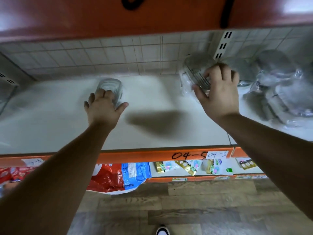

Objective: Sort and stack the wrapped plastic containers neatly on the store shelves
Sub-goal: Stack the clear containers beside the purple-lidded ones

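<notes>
Shelving in a shop: a white shelf (pixel 50 126) with an orange front edge (pixel 135 156) bearing a handwritten "04-5" label (pixel 217 155), a pale tiled back wall (pixel 101 53) behind it, an orange upper shelf (pixel 118 19) overhead, bright packets (pixel 118 177) on the shelf below and a wood-look floor (pixel 186 200) underneath. The left hand (pixel 103 109) is spread loose, fingers laid over the near side of the small container (pixel 110 87), thumb splayed well out to the side. The right hand (pixel 220 95) grasps the large container (pixel 194 70), fingers curled over its side and thumb pressed against it. The small container is clear and ribbed and stands mid-shelf; the large one is clear, ribbed and film-wrapped, tilted near the back wall, just beside a heap of wrapped containers (pixel 274 92) at the right end, all blurred
</notes>
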Demonstrator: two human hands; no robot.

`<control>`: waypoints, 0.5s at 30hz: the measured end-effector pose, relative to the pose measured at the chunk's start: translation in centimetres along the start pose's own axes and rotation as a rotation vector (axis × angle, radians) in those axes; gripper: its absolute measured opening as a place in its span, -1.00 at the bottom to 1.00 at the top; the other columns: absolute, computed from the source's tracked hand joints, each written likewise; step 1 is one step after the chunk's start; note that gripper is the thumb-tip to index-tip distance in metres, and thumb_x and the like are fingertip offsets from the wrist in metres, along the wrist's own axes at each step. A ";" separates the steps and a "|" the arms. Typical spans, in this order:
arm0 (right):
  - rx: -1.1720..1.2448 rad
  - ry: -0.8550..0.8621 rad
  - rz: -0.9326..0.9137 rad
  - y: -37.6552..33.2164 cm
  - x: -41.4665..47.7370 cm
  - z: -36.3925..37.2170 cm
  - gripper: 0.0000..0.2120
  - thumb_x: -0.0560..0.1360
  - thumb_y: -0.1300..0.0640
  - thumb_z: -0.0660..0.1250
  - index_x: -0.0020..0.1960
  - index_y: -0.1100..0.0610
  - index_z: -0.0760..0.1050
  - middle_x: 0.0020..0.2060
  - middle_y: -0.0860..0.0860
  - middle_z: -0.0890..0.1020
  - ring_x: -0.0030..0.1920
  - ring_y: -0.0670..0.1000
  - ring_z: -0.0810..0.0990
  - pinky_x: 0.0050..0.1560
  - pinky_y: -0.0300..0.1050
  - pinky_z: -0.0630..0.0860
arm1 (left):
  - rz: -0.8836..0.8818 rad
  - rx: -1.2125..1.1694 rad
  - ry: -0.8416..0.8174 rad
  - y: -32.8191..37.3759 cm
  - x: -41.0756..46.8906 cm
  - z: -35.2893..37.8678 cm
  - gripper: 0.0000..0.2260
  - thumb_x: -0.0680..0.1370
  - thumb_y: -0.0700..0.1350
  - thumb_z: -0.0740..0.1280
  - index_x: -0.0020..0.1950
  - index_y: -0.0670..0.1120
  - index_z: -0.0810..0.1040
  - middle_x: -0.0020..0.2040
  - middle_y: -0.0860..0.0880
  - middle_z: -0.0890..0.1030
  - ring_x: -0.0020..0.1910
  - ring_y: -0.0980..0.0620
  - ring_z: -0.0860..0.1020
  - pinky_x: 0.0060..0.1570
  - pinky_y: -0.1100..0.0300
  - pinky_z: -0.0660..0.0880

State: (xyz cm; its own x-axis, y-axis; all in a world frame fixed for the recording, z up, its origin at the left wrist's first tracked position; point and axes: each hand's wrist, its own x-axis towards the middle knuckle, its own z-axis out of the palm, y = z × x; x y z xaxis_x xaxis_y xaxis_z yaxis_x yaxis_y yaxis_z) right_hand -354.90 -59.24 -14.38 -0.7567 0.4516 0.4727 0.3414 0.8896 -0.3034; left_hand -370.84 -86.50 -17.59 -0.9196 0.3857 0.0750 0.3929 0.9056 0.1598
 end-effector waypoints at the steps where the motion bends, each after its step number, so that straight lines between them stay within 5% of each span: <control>1: 0.022 0.003 0.010 0.0 -0.6 -0.3 -0.63 0.50 -0.08 0.31 0.09 0.21 0.43 0.11 0.23 0.48 0.07 0.32 0.41 0.11 0.08 0.27 | 0.033 -0.007 0.018 0.0 -0.5 -0.1 -0.49 0.53 0.23 0.32 0.19 -0.19 0.51 0.24 -0.24 0.46 0.22 -0.30 0.43 0.18 -0.15 0.41; 6: 0.051 -0.051 0.015 0.0 -4.7 -1.9 -0.63 0.50 -0.12 0.26 0.08 0.18 0.44 0.13 0.19 0.50 0.11 0.31 0.45 0.13 0.02 0.23 | 0.014 -0.133 0.068 1.0 -5.4 -0.2 -0.68 0.44 0.08 0.49 -0.22 -0.11 0.45 -0.04 -0.18 0.48 -0.01 -0.25 0.44 0.02 0.00 0.32; 8: 0.075 -0.074 0.011 -0.1 -6.8 -3.0 -0.62 0.50 -0.12 0.26 0.08 0.18 0.45 0.14 0.19 0.50 0.12 0.30 0.46 0.14 0.01 0.24 | -0.019 -0.234 0.068 2.0 -7.5 -0.2 -0.71 0.39 -0.01 0.54 -0.10 -0.14 0.53 0.05 -0.20 0.47 0.04 -0.27 0.41 0.05 0.00 0.35; 11: 0.126 -0.106 0.004 -0.2 -9.6 -4.9 -0.62 0.49 -0.13 0.26 0.08 0.17 0.47 0.14 0.16 0.50 0.12 0.29 0.45 0.15 0.03 0.28 | -0.092 -0.306 -0.002 3.2 -8.9 -0.5 -0.50 0.36 -0.05 0.55 0.23 -0.16 0.51 0.29 -0.23 0.43 0.22 -0.28 0.41 0.24 -0.02 0.35; 15: 0.181 -0.109 0.008 0.0 -11.9 -7.9 -0.64 0.48 -0.12 0.27 0.08 0.14 0.48 0.14 0.13 0.50 0.12 0.24 0.44 0.14 0.00 0.29 | -0.123 -0.322 -0.046 4.6 -10.4 -2.0 -0.35 0.35 -0.02 0.56 0.36 -0.15 0.41 0.25 -0.24 0.51 0.22 -0.26 0.45 0.23 0.01 0.37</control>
State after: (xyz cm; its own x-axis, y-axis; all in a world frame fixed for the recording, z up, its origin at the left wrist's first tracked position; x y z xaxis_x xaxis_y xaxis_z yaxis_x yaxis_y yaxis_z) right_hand -341.51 -64.09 -13.46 -0.8135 0.4398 0.3806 0.2493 0.8549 -0.4551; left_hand -359.41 -86.71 -15.62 -0.9565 0.2915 -0.0076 0.2543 0.8466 0.4676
